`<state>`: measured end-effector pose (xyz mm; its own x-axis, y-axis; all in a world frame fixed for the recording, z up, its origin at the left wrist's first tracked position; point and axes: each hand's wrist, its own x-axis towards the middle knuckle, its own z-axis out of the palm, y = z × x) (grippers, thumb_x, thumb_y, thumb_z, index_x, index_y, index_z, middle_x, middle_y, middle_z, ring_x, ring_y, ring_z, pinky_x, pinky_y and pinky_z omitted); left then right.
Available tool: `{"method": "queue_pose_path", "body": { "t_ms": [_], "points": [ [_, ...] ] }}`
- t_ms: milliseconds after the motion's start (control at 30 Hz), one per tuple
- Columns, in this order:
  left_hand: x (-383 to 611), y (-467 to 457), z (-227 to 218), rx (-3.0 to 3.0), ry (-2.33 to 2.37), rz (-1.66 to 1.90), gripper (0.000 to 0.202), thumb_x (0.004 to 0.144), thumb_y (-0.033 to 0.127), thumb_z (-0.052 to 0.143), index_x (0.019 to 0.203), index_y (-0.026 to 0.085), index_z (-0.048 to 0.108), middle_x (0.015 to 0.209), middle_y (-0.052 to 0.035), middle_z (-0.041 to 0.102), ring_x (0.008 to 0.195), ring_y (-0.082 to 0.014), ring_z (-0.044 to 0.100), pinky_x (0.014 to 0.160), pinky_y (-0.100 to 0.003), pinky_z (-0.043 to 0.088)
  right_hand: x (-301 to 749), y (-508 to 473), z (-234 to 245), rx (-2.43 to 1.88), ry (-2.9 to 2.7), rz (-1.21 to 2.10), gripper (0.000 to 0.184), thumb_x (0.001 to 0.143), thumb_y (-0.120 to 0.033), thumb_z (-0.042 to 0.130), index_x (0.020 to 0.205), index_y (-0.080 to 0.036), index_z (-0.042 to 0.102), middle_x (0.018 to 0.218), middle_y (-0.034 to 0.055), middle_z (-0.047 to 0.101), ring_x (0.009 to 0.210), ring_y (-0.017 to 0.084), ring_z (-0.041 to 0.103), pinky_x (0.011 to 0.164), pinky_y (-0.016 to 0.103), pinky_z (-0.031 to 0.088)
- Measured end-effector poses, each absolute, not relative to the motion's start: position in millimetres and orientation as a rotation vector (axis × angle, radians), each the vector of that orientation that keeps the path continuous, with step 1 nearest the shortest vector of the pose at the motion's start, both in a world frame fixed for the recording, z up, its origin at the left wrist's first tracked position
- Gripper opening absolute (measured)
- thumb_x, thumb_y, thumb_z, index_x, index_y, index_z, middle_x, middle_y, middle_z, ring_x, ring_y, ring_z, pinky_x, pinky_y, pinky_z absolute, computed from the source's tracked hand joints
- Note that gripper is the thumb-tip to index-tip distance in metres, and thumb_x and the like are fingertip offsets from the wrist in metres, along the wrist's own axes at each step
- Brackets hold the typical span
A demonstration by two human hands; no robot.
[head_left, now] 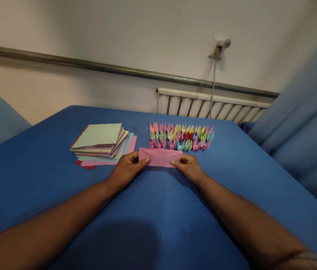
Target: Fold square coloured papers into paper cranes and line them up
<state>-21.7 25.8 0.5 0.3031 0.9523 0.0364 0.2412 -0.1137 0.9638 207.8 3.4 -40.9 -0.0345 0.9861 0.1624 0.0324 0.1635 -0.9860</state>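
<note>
A pink sheet of paper (160, 156), folded into a narrow strip, lies on the blue table (158, 210) in front of me. My left hand (126, 169) pinches its left end, thumb on top. My right hand (189, 167) pinches the right end the same way. Both hands rest low on the table surface.
A stack of coloured paper squares (100, 144) sits to the left of the hands. Behind the pink sheet stand rows of several small folded paper figures (181, 137) in many colours. A radiator (211, 107) and a wall rail (119, 69) lie beyond the table's far edge.
</note>
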Motion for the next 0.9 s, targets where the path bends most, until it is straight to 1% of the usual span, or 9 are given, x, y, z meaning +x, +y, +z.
{"method": "queue_pose_path", "body": {
  "t_ms": [133,200,300,400,533,600,700,800,900],
  "points": [
    [-19.6,23.6,0.2,1.520,1.065,0.902,0.040,0.069,0.047,0.072,0.091,0.013,0.071,0.087,-0.0061,0.071,0.080,-0.0208,0.063,0.072,-0.031,0.050,206.6,1.5,-39.3,-1.099,-1.346,1.050,0.030,0.067,-0.046,0.074,0.080,-0.019,0.075,0.079,0.0025,0.073,0.071,0.018,0.064,0.074,0.036,0.051],
    [-17.9,21.6,-0.6,1.495,1.035,0.893,0.042,0.067,0.046,0.073,0.094,0.013,0.071,0.088,-0.0060,0.072,0.081,-0.0214,0.063,0.074,-0.032,0.050,204.4,0.1,-39.0,-1.087,-1.368,1.056,0.031,0.068,-0.047,0.073,0.078,-0.018,0.074,0.076,0.0022,0.072,0.069,0.017,0.062,0.072,0.034,0.051],
    [-16.0,19.0,-2.9,1.516,1.043,0.872,0.037,0.067,0.044,0.074,0.089,0.013,0.071,0.081,-0.0040,0.070,0.076,-0.0199,0.062,0.070,-0.029,0.050,198.9,-2.9,-39.3,-1.056,-1.401,1.078,0.031,0.070,-0.048,0.071,0.077,-0.018,0.073,0.073,0.0018,0.069,0.067,0.016,0.060,0.069,0.032,0.050],
    [-14.9,16.3,-4.7,1.600,1.067,0.858,0.033,0.069,0.044,0.072,0.083,0.014,0.070,0.073,-0.0015,0.067,0.070,-0.0173,0.060,0.063,-0.026,0.048,192.0,-7.1,-38.9,-1.034,-1.398,1.110,0.031,0.072,-0.047,0.070,0.080,-0.018,0.071,0.074,0.0019,0.066,0.066,0.015,0.058,0.067,0.030,0.049],
    [-11.8,9.6,-2.0,1.674,1.096,0.877,0.032,0.073,0.045,0.068,0.083,0.015,0.069,0.072,-0.0002,0.065,0.066,-0.0152,0.058,0.059,-0.023,0.046,183.7,-13.7,-37.2,-1.052,-1.382,1.114,0.030,0.072,-0.043,0.071,0.086,-0.017,0.069,0.072,0.0002,0.063,0.064,0.013,0.053,0.062,0.026,0.046],
    [-9.6,5.2,1.0,1.694,1.114,0.881,0.034,0.073,0.046,0.067,0.087,0.015,0.069,0.075,-0.0009,0.067,0.069,-0.0164,0.059,0.062,-0.024,0.047,180.9,-16.3,-37.2,-1.080,-1.404,1.112,0.029,0.071,-0.042,0.072,0.085,-0.017,0.068,0.069,-0.0014,0.061,0.061,0.011,0.050,0.059,0.024,0.043],
    [-6.7,-0.2,4.6,1.754,1.108,0.875,0.034,0.076,0.045,0.065,0.093,0.016,0.070,0.081,-0.0017,0.069,0.075,-0.0181,0.061,0.068,-0.025,0.049,177.9,-18.2,-39.1,-1.096,-1.414,1.140,0.026,0.072,-0.042,0.071,0.077,-0.017,0.068,0.064,-0.0023,0.058,0.057,0.011,0.049,0.057,0.024,0.041],
    [-5.5,-2.4,5.2,1.857,1.021,0.881,0.029,0.079,0.040,0.062,0.096,0.018,0.069,0.092,-0.0032,0.070,0.085,-0.0190,0.062,0.078,-0.027,0.049,176.5,-18.2,-40.6,-1.071,-1.381,1.183,0.025,0.073,-0.043,0.069,0.071,-0.017,0.069,0.065,-0.0014,0.061,0.060,0.012,0.052,0.060,0.025,0.044],
    [-5.7,-1.6,3.3,1.953,0.975,0.918,0.022,0.080,0.035,0.063,0.094,0.018,0.067,0.100,-0.0047,0.068,0.091,-0.0190,0.062,0.083,-0.029,0.048,176.3,-18.2,-39.3,-1.049,-1.330,1.227,0.022,0.069,-0.039,0.071,0.073,-0.018,0.072,0.068,-0.0011,0.066,0.061,0.013,0.055,0.063,0.026,0.047]
  ]
}}
